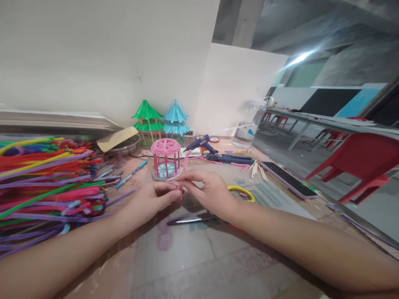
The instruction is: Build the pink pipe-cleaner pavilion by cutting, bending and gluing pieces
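My left hand [157,200] pinches a small bent pink pipe cleaner [179,190] between thumb and fingers. At the same spot my right hand [212,192] has its thumb and fingertips closed on the pink strip, and a pink end sticks up above them. Just behind the hands stands a small pink pavilion frame [166,145] with a spoked top, posts and a pale blue floor. Below my right hand lies a pair of scissors [190,220], its blades pointing left and its handles partly hidden by that hand.
Bundles of coloured pipe cleaners [56,187] fill the left side. Behind are a green pavilion [146,118], a blue pavilion [175,118], a glue gun [199,143] and blue-handled pliers [230,158]. To the right are short sticks [257,170], a phone [289,179] and a plastic jar [245,133].
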Motion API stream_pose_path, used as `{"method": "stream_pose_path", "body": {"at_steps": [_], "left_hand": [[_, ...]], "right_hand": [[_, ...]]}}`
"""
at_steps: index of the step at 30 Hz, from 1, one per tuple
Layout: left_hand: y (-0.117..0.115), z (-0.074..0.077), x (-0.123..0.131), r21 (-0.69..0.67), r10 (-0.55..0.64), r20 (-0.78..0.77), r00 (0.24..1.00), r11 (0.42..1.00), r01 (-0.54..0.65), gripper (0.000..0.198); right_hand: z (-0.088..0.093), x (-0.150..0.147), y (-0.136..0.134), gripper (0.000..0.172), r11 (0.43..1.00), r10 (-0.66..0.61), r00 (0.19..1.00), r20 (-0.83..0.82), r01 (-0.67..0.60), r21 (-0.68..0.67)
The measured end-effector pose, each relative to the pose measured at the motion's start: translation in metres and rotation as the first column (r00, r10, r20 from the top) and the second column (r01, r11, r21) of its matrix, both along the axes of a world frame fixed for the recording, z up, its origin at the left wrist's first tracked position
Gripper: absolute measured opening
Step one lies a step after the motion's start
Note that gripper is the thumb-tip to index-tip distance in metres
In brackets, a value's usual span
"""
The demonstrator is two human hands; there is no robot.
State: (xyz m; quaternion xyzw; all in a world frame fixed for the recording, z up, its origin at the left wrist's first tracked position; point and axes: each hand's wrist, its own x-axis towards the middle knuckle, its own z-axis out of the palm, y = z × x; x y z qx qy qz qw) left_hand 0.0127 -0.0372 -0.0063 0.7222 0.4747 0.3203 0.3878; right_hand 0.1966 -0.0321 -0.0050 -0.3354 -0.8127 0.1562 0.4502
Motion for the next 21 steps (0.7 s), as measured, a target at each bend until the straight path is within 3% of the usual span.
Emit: {"method": "stream_pose_path", "body": {"at_steps": [10,21], "left_hand": [[-0.0008,0.0054,0.001,-0.048,-0.07,0.016,0.997,0.996,0.071,0.033],[0.0,0.0033,0.0013,-0.04,-0.067,0.055,0.996,0.997,0.07,0.026]], "right_hand": [[-0.0011,-0.0002,0.0001,0.014,0.998,0.01,1.0,-0.006,-0.01,0.069],[-0.0014,-0.0001,-0.0003,0.016,0.999,0.0,1.0,-0.007,0.0,0.037]]}}
